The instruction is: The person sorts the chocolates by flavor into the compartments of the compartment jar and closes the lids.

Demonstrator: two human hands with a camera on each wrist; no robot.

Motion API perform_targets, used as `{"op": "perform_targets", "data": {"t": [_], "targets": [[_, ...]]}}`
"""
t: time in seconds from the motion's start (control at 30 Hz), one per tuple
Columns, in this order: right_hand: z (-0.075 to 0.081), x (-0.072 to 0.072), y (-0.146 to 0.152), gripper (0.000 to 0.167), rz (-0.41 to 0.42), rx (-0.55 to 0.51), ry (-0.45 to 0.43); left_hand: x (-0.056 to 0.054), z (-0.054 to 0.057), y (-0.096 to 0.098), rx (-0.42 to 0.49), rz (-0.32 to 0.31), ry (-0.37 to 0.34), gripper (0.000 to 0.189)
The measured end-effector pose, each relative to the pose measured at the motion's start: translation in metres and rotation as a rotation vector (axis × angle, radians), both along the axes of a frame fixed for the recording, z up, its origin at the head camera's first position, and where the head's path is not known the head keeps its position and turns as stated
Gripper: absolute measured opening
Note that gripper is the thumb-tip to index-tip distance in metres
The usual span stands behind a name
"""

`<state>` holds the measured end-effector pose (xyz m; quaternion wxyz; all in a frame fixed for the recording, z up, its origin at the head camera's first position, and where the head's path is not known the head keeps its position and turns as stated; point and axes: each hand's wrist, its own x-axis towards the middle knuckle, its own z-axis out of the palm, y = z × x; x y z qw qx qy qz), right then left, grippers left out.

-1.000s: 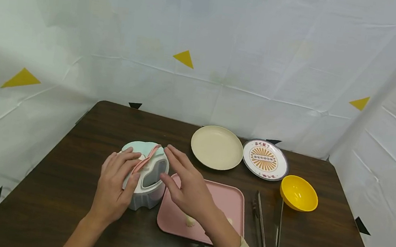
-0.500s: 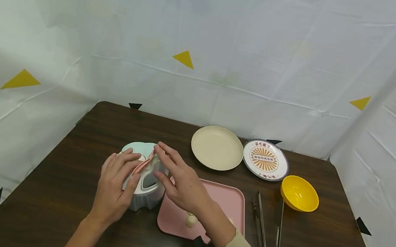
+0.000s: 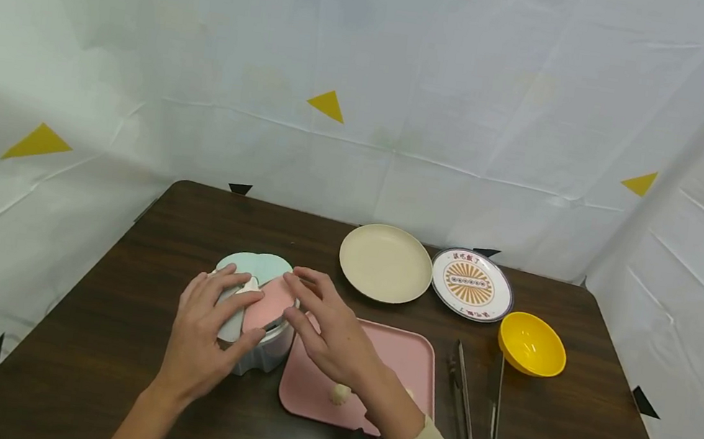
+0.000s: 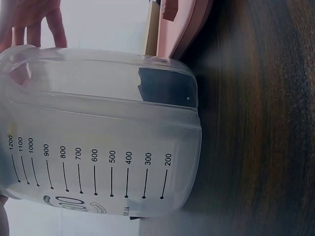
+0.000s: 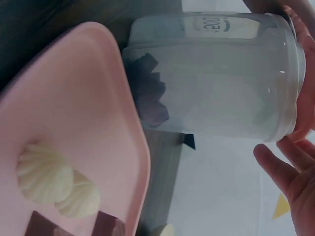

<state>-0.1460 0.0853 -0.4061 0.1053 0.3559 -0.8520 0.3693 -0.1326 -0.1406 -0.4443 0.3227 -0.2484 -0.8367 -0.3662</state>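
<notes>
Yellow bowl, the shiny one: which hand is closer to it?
The right hand. It is left of the yellow bowl, beside the pink lid flap of the clear canister. The left hand is farther left, at the canister's left side.

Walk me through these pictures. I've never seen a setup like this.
No robot here: these are a person's left hand and right hand. The wide picture comes from a camera on the head, looking down; each other picture comes from a camera on one wrist, so the scene looks turned sideways.

On the dark wood-grain table are a clear canister with measuring marks, a pink tray with pale bun-shaped pieces, a cream plate, a patterned plate, a yellow bowl and long metal utensils.

The left hand rests on the canister's lid, by its pink flap. The right hand is at the flap's outer edge; whether it touches is hard to tell. Neither hand lifts the canister.
</notes>
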Motion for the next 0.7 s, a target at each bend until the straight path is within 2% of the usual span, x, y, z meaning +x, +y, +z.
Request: {"op": "perform_targets", "data": {"t": [0.17,0.37,0.57,0.7], "targets": [[-0.0039,0.0017,0.0027,0.046,-0.005,0.012,0.030,0.0004,-0.0010,0.0001,0.003,-0.004,-0.007,0.038],[-0.0061,0.0012,-0.0004,0.040,-0.052,-0.053,0.078,0.0000,-0.0012,0.0019,0.031,0.007,0.015,0.033],[-0.0055,0.0022,-0.0031,0.040,-0.099,-0.074,0.056,0.0000,-0.0016,0.0022,0.035,0.012,0.003,0.032],[-0.0056,0.0025,-0.0036,0.040,-0.102,-0.077,0.053,-0.0001,-0.0018,0.0023,0.036,0.016,-0.011,0.034]]}}
